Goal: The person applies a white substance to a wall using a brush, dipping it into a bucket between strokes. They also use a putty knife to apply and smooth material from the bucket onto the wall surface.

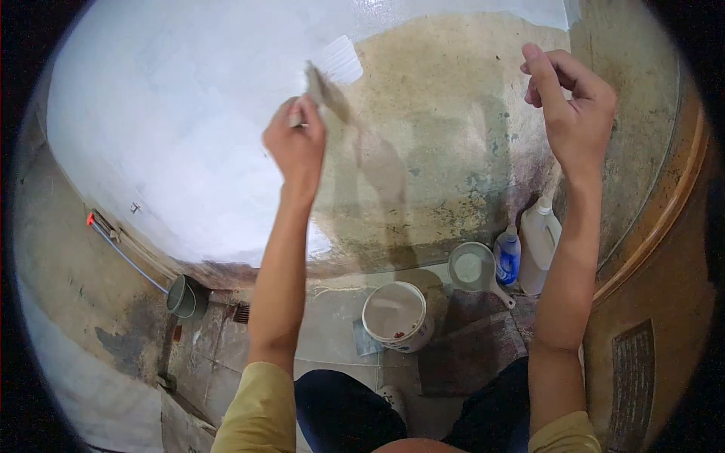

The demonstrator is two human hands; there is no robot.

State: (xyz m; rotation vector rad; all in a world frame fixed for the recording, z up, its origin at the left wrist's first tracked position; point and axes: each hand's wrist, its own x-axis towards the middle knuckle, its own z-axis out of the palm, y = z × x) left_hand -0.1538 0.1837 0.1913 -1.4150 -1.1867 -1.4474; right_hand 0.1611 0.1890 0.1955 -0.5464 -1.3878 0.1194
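My left hand [296, 140] is closed around the handle of a paintbrush [314, 83], its bristle end up against the wall [423, 106]. A streaky fresh white stroke [341, 60] lies just right of the brush. White paint covers the wall's left part and a strip along its top, while the middle and right are bare, yellowish and stained. My right hand [574, 106] is raised in front of the wall's right side, its fingers loosely curled with a gap by the thumb and nothing visible in them.
Below stands a white bucket [366, 321] with pale liquid, near a handled dipper [453, 272], a blue-labelled bottle [508, 260] and a white jug [535, 257]. At left, a dark small bucket [198, 298] sits near a blue stick [128, 253]. A wooden edge [664, 226] curves along the right.
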